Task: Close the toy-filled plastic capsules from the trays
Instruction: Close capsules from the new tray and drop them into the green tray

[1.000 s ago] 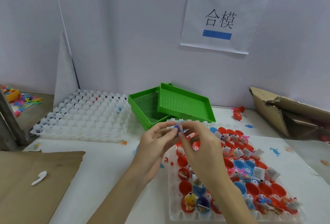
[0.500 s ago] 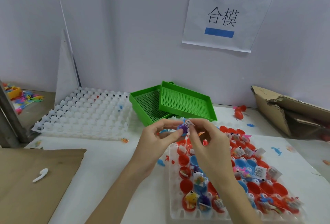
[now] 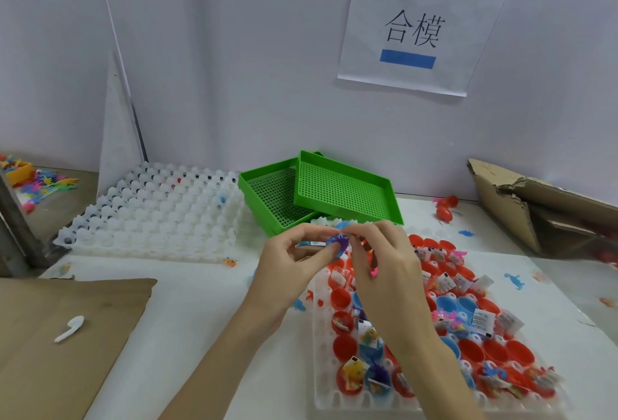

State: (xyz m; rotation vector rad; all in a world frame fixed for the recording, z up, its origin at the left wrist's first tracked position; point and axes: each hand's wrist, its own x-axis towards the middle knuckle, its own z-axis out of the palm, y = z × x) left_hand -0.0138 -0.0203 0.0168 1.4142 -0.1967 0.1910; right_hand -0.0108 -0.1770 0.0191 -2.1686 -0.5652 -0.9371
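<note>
My left hand (image 3: 291, 265) and my right hand (image 3: 384, 269) meet above the near tray's far end, fingertips pinched together on a small blue capsule (image 3: 339, 241) with a purple spiky toy in it. Whether the capsule is closed I cannot tell. Below them lies a white plastic tray (image 3: 321, 369) filled with several open red and blue capsule halves holding small toys and paper slips; my right forearm hides part of it.
An empty white cell tray (image 3: 150, 215) lies at the back left. Two green perforated trays (image 3: 334, 192) are stacked behind my hands. Torn cardboard box (image 3: 535, 205) at right, brown cardboard sheet (image 3: 50, 352) with a white spoon (image 3: 69, 328) at left. Red capsules (image 3: 446, 207) near the wall.
Both hands rose slightly and stayed pinched on the capsule; the fingers turned it so the purple toy now shows between the fingertips.
</note>
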